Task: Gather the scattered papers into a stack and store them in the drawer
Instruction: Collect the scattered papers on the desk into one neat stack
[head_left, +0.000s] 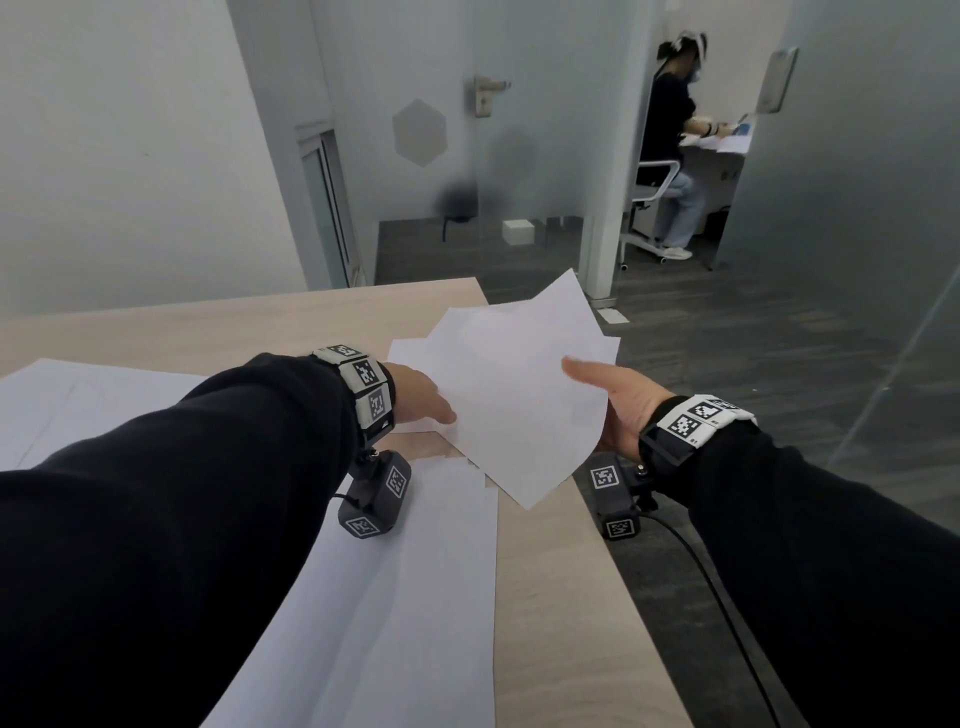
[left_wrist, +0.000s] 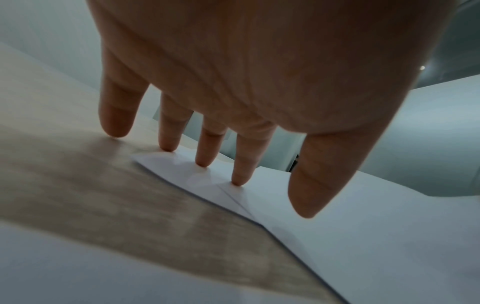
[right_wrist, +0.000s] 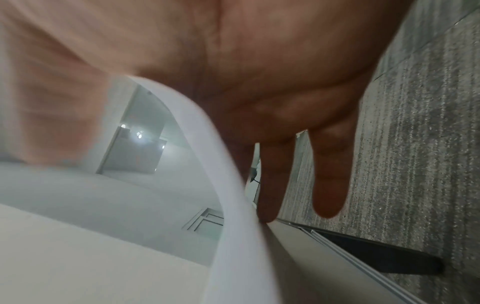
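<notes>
Gathering step: our right hand (head_left: 621, 402) pinches loose sheets (head_left: 519, 395); left hand (head_left: 415, 392) flat, fingertips (left_wrist: 239, 181) pressing paper on surface (head_left: 260, 322). Next, we reckon: collect remaining sheets (head_left: 405, 597).

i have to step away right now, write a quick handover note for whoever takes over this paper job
Left hand: open, fingertips pressing sheets flat on the desk.
Right hand: holds the fanned, uneven bunch of papers at the desk's right edge, thumb on top.
Still loose: large sheet near you, another sheet at far left.
Done: some papers gathered.
Left: collect the rest, square the stack, put it in the drawer, which is not in view.
</notes>
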